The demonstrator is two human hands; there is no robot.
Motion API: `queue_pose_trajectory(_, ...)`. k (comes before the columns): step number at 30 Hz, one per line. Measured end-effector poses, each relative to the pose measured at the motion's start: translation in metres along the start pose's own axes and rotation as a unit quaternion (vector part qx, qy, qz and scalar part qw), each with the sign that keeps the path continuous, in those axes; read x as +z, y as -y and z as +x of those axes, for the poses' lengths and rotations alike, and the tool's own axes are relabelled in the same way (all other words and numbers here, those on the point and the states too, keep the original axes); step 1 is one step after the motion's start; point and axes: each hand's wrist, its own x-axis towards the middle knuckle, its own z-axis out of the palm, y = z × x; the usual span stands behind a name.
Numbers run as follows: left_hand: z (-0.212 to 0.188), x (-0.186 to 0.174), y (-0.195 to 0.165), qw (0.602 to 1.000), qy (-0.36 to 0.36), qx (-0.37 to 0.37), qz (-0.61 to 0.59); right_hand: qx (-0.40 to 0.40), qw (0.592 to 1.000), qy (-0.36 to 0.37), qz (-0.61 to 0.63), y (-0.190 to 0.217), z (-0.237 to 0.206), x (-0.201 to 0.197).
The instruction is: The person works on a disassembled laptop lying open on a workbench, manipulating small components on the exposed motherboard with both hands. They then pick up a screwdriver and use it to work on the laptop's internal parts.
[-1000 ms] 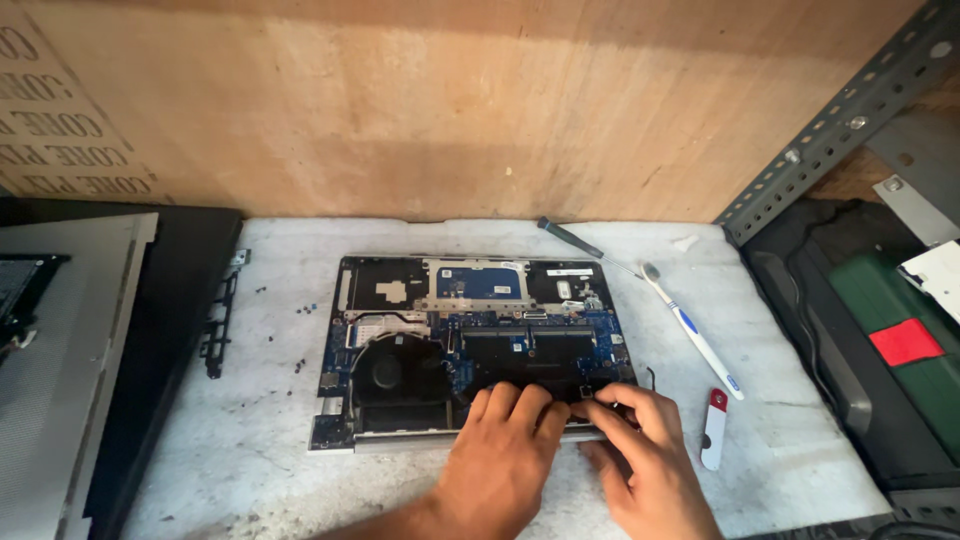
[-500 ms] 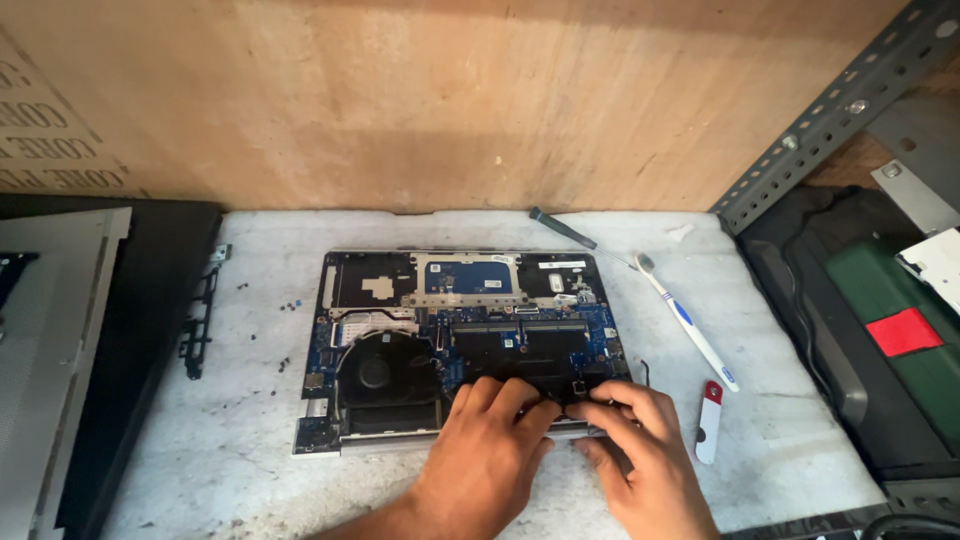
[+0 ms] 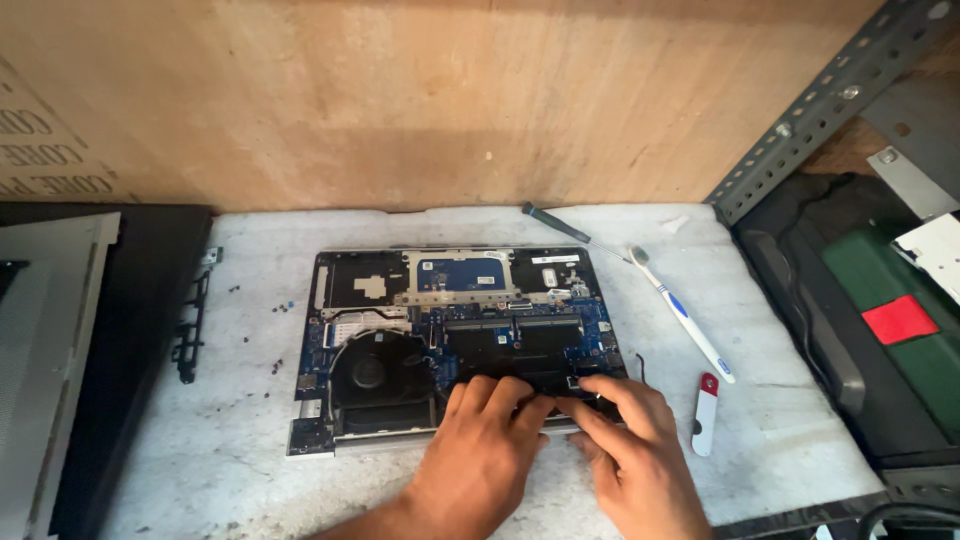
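Only the person's two hands and part of one forearm show, entering from the bottom edge of the view. The left hand is bare, with no glove, ring or watch, and its forearm is bare too, with no sleeve in sight. The right hand is likewise bare, ungloved and without rings; its fingernails are short and plain.

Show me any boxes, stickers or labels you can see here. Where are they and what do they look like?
Cardboard box: far left against the wooden back wall, brown with dark printed lettering.
Red label: on the green case at the right, a plain red rectangle.
White label: inside the open laptop, upper left, small and pale on a black part.
White sheet: right edge, above the green case, too blurred to tell more.
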Motion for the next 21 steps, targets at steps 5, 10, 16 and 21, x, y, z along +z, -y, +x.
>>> queue_pose_trajectory(5, 0.0011, -0.0021, 0.0007, 0.999, -0.003, -0.024, -0.039, 0.026, 0.999, -0.006, 0.019, 0.0012, 0.0017, -0.0052)
queue_pose_trajectory(10, 0.0015, -0.0016, 0.0013, 0.999, 0.002, -0.012, -0.031, 0.017, 0.999, -0.007, 0.036, -0.0012, 0.0011, -0.0043)
queue_pose_trajectory(16, 0.0021, -0.0004, 0.0018, 1.000, 0.011, 0.000, -0.015, 0.004, 1.000, -0.015, 0.008, -0.0047, -0.0009, -0.0004)
queue_pose_trajectory(21, -0.0016, -0.0014, 0.0026, 0.998, 0.012, 0.042, 0.052, 0.020, 1.000, 0.008, 0.009, -0.0044, -0.0026, 0.0008)
